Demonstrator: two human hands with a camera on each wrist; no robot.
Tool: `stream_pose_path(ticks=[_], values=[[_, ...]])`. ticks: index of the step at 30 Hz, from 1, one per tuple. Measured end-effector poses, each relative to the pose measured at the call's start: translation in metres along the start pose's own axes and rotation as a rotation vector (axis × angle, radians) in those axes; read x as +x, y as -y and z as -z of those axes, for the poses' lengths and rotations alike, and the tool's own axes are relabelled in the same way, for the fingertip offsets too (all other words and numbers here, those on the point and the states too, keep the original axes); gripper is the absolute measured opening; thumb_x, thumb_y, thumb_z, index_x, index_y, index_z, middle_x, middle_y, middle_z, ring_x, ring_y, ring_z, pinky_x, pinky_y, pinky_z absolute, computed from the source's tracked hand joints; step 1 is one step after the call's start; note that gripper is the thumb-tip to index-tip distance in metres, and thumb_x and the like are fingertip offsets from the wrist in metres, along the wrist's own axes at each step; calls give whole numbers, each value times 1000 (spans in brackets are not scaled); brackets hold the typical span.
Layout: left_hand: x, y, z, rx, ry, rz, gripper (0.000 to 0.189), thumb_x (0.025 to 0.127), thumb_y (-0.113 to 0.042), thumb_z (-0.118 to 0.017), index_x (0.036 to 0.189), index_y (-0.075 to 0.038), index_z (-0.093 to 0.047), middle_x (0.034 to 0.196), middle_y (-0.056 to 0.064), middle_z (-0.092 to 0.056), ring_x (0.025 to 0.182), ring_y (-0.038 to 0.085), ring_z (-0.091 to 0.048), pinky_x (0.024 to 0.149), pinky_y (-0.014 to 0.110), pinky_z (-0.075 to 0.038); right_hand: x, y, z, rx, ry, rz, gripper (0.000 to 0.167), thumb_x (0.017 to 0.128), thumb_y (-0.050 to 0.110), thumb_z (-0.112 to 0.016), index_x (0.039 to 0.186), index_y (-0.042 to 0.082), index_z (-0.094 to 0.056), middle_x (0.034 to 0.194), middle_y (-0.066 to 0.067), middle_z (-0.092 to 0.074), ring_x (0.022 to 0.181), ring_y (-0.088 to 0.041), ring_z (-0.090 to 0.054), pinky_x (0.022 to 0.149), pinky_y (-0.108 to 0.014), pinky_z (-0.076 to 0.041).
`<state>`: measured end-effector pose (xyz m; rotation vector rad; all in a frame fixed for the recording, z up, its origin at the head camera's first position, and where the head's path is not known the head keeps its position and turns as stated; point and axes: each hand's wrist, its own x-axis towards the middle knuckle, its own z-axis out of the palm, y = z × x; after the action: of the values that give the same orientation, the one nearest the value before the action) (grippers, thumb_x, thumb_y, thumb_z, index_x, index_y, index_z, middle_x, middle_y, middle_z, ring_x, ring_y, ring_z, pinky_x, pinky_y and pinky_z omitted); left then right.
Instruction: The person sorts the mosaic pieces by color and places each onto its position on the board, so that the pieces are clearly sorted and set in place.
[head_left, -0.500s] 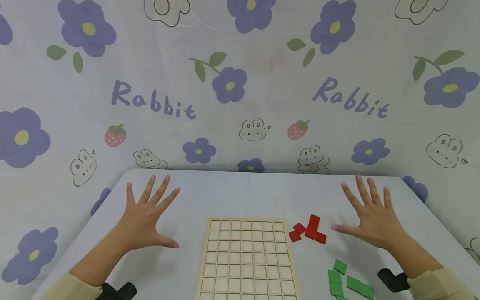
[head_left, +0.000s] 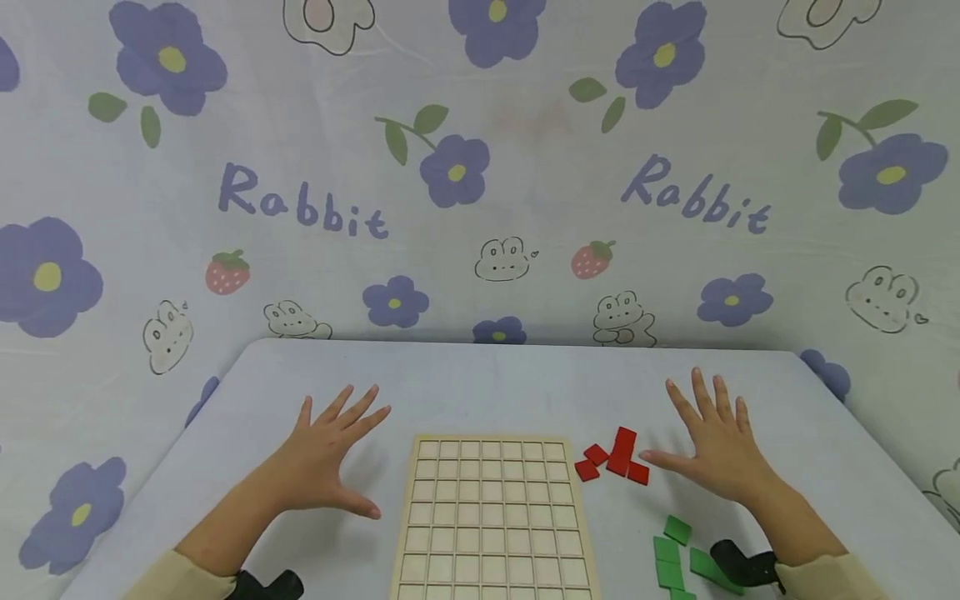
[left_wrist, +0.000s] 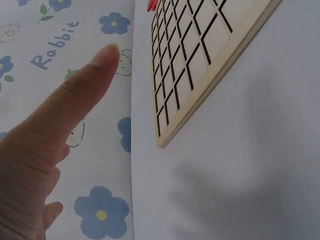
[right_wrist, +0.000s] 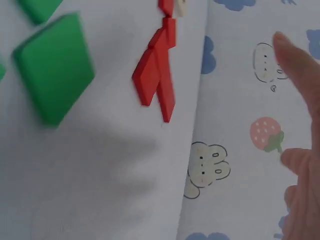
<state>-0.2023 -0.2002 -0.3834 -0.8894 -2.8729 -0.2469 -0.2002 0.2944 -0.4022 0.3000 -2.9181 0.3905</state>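
Note:
My left hand (head_left: 326,458) hovers over the white table, fingers spread, left of a wooden grid board (head_left: 487,517). On the other side my right hand (head_left: 720,450) is held over the table with its fingers splayed too. Its thumb points toward a group of red square tiles (head_left: 621,452) beside the board's upper right corner. Nearer the front, below that hand, lie several green square tiles (head_left: 667,562), partly covered by the black wrist strap piece. Neither hand holds anything. The left wrist view shows the thumb (left_wrist: 80,95) and the board's edge.
The white table (head_left: 487,387) reaches back to a hanging cloth (head_left: 540,200) printed with purple flowers, rabbits and strawberries. Black wrist-worn pieces (head_left: 742,565) stick out below each hand close to the tabletop.
Both hands have come inward and slightly nearer the front edge. The right wrist piece now overlaps some green tiles. The tiles and board lie as before.

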Motion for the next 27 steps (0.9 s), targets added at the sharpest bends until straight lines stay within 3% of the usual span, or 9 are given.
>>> stream_pose_path(ticks=[7, 15, 20, 27], values=[[8, -13, -10, -126, 82, 46, 110, 53, -70, -74, 144, -21, -36, 155, 5, -24, 141, 38, -21, 100, 77, -12, 5, 9, -1, 159, 99, -64, 94, 71, 46, -72, 138, -9, -35, 145, -38, -18, 132, -60, -10, 101, -76, -9], [14, -16, -26, -256, 96, 79, 110, 54, -68, -75, 145, -22, -35, 154, 5, -25, 141, 39, -19, 101, 76, -13, 2, 14, 2, 380, 380, -199, 96, 76, 39, -72, 144, -6, -22, 147, -37, -15, 133, -56, -13, 97, -73, -26], [15, -17, -42, -357, 86, 89, 108, 55, -64, -77, 145, -20, -35, 154, 4, -25, 141, 40, -20, 101, 76, -12, -2, 12, -4, 436, 384, -290, 88, 78, 37, -72, 143, -3, -29, 141, -35, -32, 127, -52, -31, 90, -66, -41], [15, -21, -61, -543, 66, 118, 106, 57, -57, -80, 145, -19, -35, 153, 5, -27, 141, 39, -19, 106, 71, -5, -3, 10, -12, 511, 337, -350, 66, 79, 31, -73, 130, -3, -49, 130, -28, -49, 113, -41, -50, 85, -56, -49]])
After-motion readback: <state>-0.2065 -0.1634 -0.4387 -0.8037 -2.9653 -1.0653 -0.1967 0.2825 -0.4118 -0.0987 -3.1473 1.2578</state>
